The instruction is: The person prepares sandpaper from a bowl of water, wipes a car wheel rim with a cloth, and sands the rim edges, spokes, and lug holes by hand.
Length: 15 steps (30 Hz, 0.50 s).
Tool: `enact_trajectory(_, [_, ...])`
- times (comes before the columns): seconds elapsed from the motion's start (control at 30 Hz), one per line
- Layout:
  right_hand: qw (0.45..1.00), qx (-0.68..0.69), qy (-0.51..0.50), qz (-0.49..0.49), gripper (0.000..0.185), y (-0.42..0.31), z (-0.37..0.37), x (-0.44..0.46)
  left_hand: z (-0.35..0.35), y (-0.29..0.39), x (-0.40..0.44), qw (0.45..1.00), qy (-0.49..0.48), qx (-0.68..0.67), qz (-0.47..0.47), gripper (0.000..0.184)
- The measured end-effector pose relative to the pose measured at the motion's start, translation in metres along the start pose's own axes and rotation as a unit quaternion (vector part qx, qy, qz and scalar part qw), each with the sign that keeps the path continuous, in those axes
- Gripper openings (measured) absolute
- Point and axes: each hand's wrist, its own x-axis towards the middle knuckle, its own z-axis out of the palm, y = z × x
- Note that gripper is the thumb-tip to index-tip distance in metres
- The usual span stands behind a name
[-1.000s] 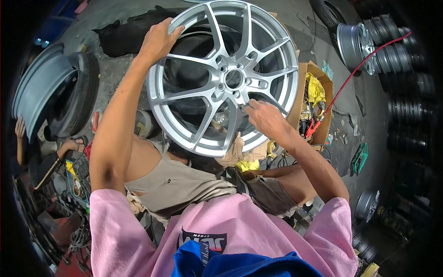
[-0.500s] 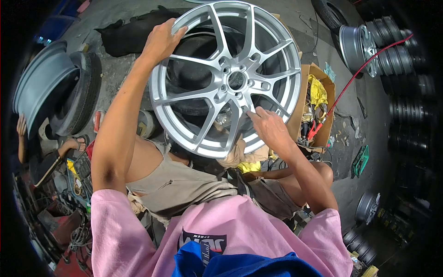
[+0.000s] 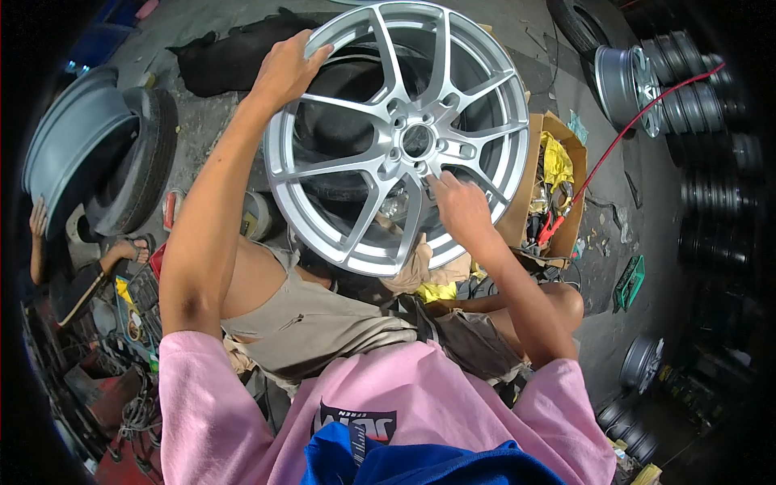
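Note:
A silver multi-spoke car wheel rim (image 3: 449, 132) leans up in front of me, its face towards the camera. My left hand (image 3: 289, 68) is wrapped over its upper left edge. My right hand (image 3: 459, 206) is closed at the spokes just below the centre bore. Its fingertips touch the metal beside a bolt hole. Anything pinched in those fingers is too small to make out. Beneath the rim's lower edge lies a beige cloth (image 3: 412, 271), next to a bit of yellow material (image 3: 437, 292).
An open cardboard box (image 3: 517, 206) with a yellow bag and cables stands right of the rim. A red cable (image 3: 622, 133) runs to the upper right. At left, another person's hand (image 3: 38, 218) touches a grey rim (image 3: 73, 145) beside a tyre (image 3: 153, 162). Stacked rims (image 3: 695, 105) line the right.
My right hand has moved up and slightly left along the spoke, closer to the centre bore. My left hand keeps its grip, and the rim has barely shifted.

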Motion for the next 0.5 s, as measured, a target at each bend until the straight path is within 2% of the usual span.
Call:
enact_trajectory(0.03, [1.0, 0.0, -0.003, -0.002, 0.037, -0.002, -0.001, -0.003, -0.001, -0.001, -0.001, 1.0, 0.0, -0.002, -0.003, 0.067])
enact_trajectory(0.1, [0.998, 0.034, -0.014, 0.059, 0.03, -0.01, -0.006, -0.009, 0.004, -0.002, 0.002, 1.0, 0.016, 0.017, 0.016, 0.064])
enact_trajectory(0.23, [0.991, 0.117, -0.015, 0.062, 0.025, -0.003, 0.005, 0.011, 0.008, -0.003, 0.002, 0.999, 0.043, 0.005, 0.015, 0.048])
enact_trajectory(0.3, [0.988, 0.141, -0.024, 0.065, 0.023, -0.004, -0.008, -0.001, 0.007, -0.001, 0.0, 0.997, 0.069, 0.003, 0.015, 0.05])
enact_trajectory(0.37, [0.974, 0.207, -0.044, 0.081, 0.024, -0.005, -0.019, -0.019, 0.002, 0.005, -0.002, 0.999, 0.033, -0.005, -0.002, 0.053])
enact_trajectory(0.43, [0.972, 0.21, -0.043, 0.097, 0.024, -0.008, -0.033, -0.03, 0.006, 0.006, -0.002, 0.999, 0.049, -0.002, 0.0, 0.054])
enact_trajectory(0.5, [0.949, 0.272, 0.019, 0.159, 0.023, -0.011, -0.041, -0.037, -0.002, 0.002, -0.006, 0.998, 0.066, 0.011, 0.001, 0.055])
